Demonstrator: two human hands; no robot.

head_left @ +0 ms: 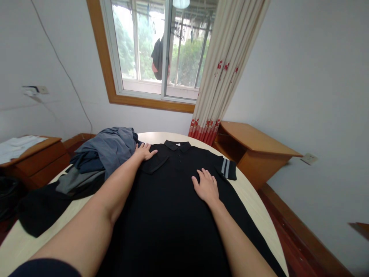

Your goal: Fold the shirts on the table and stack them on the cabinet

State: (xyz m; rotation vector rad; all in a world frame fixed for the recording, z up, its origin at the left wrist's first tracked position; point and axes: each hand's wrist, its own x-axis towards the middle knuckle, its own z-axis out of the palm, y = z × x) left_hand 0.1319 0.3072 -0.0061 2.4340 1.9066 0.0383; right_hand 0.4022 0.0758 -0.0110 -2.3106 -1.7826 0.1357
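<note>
A black polo shirt (173,207) lies spread front side up, its collar (177,146) toward the window. Two grey stripes mark its right-hand sleeve (228,169), which is stretched outward. The other sleeve (154,163) is folded inward over the shirt's chest. My left hand (145,151) rests on the shirt's shoulder by that sleeve, fingers spread and beside the clothes pile. Flat on the right side of the chest lies my right hand (206,185), its fingers apart and holding nothing.
Crumpled clothes (106,150) in grey, navy and black are heaped on the left of the round table (256,204). A wooden desk (256,142) stands beyond it at right, a wooden cabinet (43,161) with papers at left. A curtain (221,69) hangs by the window (161,50).
</note>
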